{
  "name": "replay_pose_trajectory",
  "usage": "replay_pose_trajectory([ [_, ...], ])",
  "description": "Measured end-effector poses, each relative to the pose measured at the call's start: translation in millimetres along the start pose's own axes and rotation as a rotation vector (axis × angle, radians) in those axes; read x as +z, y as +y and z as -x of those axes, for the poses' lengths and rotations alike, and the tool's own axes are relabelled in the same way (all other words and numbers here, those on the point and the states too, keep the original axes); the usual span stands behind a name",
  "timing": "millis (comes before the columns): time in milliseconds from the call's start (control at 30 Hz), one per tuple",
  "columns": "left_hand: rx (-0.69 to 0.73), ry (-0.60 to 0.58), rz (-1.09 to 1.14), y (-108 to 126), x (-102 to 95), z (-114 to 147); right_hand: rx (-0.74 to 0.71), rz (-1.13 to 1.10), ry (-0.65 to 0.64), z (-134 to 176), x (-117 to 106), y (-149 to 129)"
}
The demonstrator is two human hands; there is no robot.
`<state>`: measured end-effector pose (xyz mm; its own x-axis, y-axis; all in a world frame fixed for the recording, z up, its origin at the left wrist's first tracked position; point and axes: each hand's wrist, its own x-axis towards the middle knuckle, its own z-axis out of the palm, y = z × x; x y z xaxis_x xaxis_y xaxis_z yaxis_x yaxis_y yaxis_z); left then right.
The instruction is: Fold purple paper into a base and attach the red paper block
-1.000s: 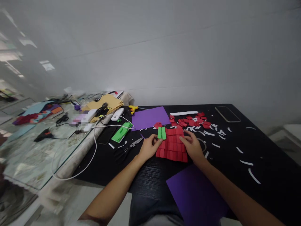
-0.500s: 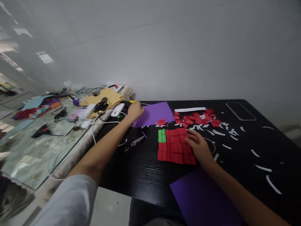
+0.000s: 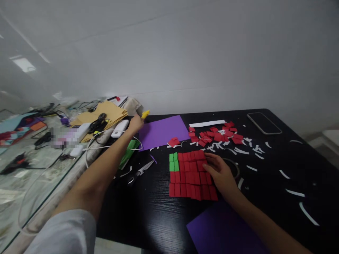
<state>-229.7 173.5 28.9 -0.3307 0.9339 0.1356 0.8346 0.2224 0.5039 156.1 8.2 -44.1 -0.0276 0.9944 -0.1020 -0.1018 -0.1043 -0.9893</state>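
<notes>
My left hand [image 3: 136, 123] reaches to the far left of the black table, its fingers closed around a yellow-handled tool [image 3: 145, 114]. The handle sticks up past the fingers; the rest of it is hidden. By the right wall of a panel of folded red and green paper [image 3: 190, 176] is my right hand [image 3: 218, 169], gripping its right edge with the thumb on top. Green squares fill the panel's upper left corner. Scissors [image 3: 141, 171] lie partly spread to the left of it. Green paper [image 3: 130, 152] shows beside my left forearm.
A purple sheet [image 3: 165, 131] lies at the back, another purple sheet [image 3: 222, 229] at the front. Loose red pieces [image 3: 218, 134], white strips [image 3: 239, 150], a tape roll [image 3: 235, 167] and a phone [image 3: 265, 123] spread rightward. White cables [image 3: 106, 146] and brown envelopes [image 3: 116, 112] crowd the left.
My left hand has lifted the yellow-handled tool off the table, raising its yellow end. The view has shifted, and green paper now shows past my left forearm. My right hand stays at the panel.
</notes>
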Motion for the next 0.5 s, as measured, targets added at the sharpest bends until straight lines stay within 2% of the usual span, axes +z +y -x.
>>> replay_pose_trajectory([
  [133,0.125,-0.018,0.208,17.4,-8.9,30.0,-0.019,-0.011,0.001,-0.8,2.5,4.4],
  [200,0.222,-0.023,0.300,27.2,-10.5,58.0,-0.026,-0.017,-0.001,-1.8,3.6,5.9],
  [267,0.410,0.000,0.464,34.8,-10.9,89.8,-0.032,-0.019,0.001,-2.7,4.0,6.5],
  [333,0.497,-0.004,0.441,39.1,-10.5,120.4,-0.036,-0.014,0.006,-3.1,3.7,6.7],
  [400,0.524,0.009,0.444,39.7,-8.9,145.7,-0.037,-0.005,0.009,-3.4,3.5,6.9],
  [500,0.466,0.072,0.479,33.5,-2.1,171.2,-0.041,-0.003,0.012,-4.4,4.1,7.4],
])
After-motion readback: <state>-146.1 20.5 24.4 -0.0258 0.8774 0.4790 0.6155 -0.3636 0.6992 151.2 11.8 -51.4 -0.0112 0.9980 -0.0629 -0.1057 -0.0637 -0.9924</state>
